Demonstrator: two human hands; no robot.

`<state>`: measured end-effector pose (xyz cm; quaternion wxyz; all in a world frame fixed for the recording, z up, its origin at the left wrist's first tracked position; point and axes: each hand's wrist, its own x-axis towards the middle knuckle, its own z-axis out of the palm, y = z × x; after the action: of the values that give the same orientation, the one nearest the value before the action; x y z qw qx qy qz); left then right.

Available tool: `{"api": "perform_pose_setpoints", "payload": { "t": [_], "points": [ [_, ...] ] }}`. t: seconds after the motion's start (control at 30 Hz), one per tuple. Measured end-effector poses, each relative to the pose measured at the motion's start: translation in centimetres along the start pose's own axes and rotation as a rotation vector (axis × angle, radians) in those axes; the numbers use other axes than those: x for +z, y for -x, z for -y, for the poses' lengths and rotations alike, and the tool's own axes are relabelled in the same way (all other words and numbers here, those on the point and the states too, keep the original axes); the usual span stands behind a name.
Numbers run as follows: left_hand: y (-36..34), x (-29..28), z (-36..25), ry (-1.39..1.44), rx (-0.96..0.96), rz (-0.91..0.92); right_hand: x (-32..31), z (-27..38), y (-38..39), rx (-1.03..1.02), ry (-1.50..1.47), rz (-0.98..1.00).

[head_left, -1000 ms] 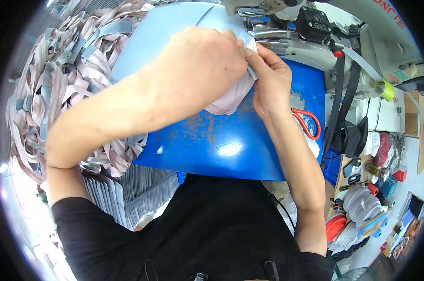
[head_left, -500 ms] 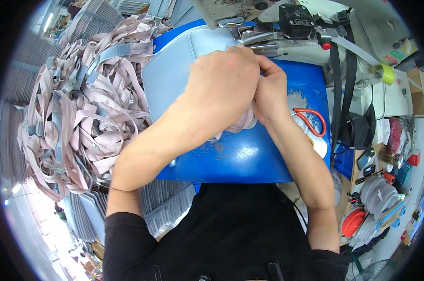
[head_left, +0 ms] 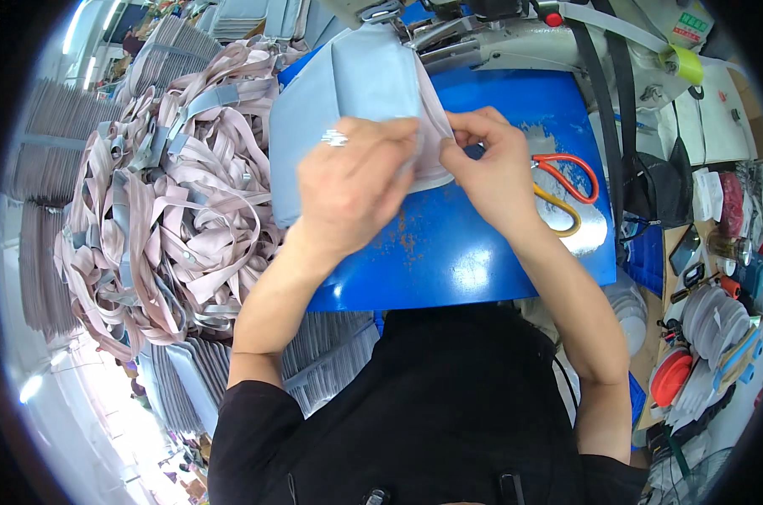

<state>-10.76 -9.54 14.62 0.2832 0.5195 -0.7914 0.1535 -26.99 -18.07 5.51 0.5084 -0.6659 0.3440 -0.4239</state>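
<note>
A light blue fabric panel [head_left: 360,71] lies on the blue table, its far end under the sewing machine's presser foot area. Along its right edge runs a pale pink strip [head_left: 432,143]. My left hand [head_left: 352,181], a little blurred, rests on the panel's near part with fingers bent around its right edge; their tips are partly hidden. To the right of it, my right hand [head_left: 491,160] pinches the outer edge of the pink strip between thumb and fingers.
A sewing machine [head_left: 516,50] stands at the far side. Scissors [head_left: 571,181] with red and yellow handles lie right of my right hand. A big heap of pink straps [head_left: 188,194] fills the left side, beside stacked grey-blue panels [head_left: 61,126]. Black straps [head_left: 605,109] hang at the right.
My hands, together over the panel near the machine, have come apart and nearer to me. The left moved left and down, uncovering the pink strip. The whole view has shifted slightly.
</note>
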Motion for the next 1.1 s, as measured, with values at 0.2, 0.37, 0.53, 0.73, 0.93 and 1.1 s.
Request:
{"api": "perform_pose_setpoints", "payload": {
  "t": [0.2,0.37,0.53,0.73,0.93,1.1],
  "points": [
    [-0.4,3.0,-0.6,0.029,0.041,-0.062,0.1,2.6,0.5,0.426,-0.623,0.044],
    [-1.6,2.8,1.7,0.031,0.057,-0.012,1.1,2.4,-1.8,0.447,-0.695,0.035],
    [-2.8,2.8,4.5,0.002,0.044,0.033,2.5,2.0,-4.6,0.438,-0.745,0.021],
    [-3.9,3.0,4.7,-0.002,-0.073,-0.007,3.5,2.2,-6.9,0.413,-0.695,-0.137],
    [3.9,3.7,1.3,0.110,-0.306,0.029,5.2,1.1,-7.2,0.287,-0.511,-0.253],
    [3.1,1.8,4.3,-0.005,-0.289,0.202,4.8,2.4,-6.9,0.323,-0.372,-0.194]
  ]
}}
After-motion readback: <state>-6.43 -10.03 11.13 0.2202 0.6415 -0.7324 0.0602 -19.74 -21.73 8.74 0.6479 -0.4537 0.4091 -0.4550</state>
